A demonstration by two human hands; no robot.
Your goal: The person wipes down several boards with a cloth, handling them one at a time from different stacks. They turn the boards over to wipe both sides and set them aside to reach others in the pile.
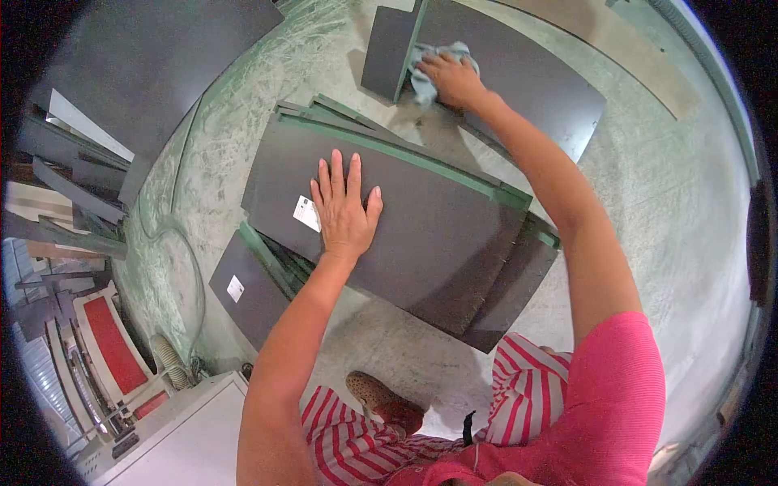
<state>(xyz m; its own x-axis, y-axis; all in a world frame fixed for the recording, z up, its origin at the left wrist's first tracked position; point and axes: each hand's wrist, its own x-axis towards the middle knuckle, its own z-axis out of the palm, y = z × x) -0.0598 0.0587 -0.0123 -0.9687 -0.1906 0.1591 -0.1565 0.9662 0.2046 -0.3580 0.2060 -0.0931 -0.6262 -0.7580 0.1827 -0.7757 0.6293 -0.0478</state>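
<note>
My left hand (347, 212) lies flat with its fingers spread on the top dark panel (429, 235) of a stack on the floor. A white label (307, 213) sits beside its fingers, partly covered by them. Green edges show along the stack's far side. Farther off, my right hand (456, 79) presses a light blue cloth (423, 85), bunched under and around its fingers. The cloth is at the near corner where an upright dark panel (387, 53) meets a flat dark panel (519, 73).
Another labelled dark panel (243, 283) lies left of the stack. A large dark sheet (146, 65) and several offcuts (77, 190) fill the far left. A hose (198, 283) runs along the concrete floor (381, 332). A white cabinet (186, 441) stands at the lower left.
</note>
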